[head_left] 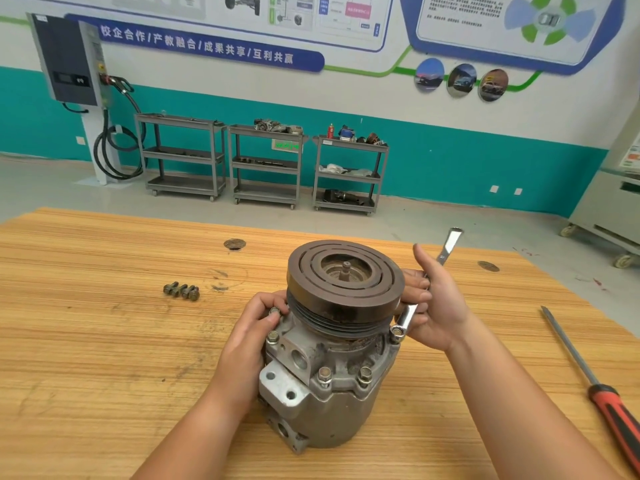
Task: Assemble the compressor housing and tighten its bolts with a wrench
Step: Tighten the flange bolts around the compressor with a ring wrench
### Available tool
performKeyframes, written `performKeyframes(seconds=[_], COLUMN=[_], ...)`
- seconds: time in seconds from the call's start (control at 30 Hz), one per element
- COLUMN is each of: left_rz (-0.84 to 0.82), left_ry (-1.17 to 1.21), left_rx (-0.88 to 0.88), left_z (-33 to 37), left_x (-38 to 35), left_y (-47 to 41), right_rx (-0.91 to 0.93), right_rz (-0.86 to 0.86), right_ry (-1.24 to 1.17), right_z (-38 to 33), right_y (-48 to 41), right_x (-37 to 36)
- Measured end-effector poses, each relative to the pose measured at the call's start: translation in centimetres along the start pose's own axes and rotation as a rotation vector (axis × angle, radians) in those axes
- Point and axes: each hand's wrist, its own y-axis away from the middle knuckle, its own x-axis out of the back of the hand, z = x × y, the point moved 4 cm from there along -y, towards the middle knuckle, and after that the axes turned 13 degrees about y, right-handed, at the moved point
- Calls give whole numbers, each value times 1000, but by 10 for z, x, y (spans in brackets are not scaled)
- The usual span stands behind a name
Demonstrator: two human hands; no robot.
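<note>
The grey metal compressor housing stands upright on the wooden table, with a dark grooved pulley on top. Several bolts sit in its flange, two of them at the front. My left hand grips the housing's left side, fingers around a bolt near the pulley. My right hand holds a shiny wrench, whose ring end sits on a bolt at the housing's right edge. The wrench's other end points up and away past my fingers.
Loose bolts lie on the table to the left of the housing. A screwdriver with a red and black handle lies at the right. Grey tool carts stand against the far teal wall beyond the table's far edge.
</note>
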Motion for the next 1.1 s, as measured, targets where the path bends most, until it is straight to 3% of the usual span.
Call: performKeyframes(seconds=[0.13,0.27,0.47,0.63,0.73,0.9,1.1], left_rz=[3,7,5,-4,-1,-5,1], left_ry=[8,14,-2,3,-1,-2,23], left_rx=[3,13,17,25,31,31,28], left_z=[0,-1,0,-1,-1,0,0], left_x=[0,0,0,1,3,1,0], left_y=[1,1,2,2,1,1,1], right_rx=[101,373,749,827,899,738,587], right_rz=[132,428,845,733,677,562,293], right_ry=[-15,43,525,706,540,381,173], right_z=[1,7,53,66,48,13,-14], right_y=[14,44,98,112,117,101,67], right_x=[1,-3,-37,-52,-46,-24,-5])
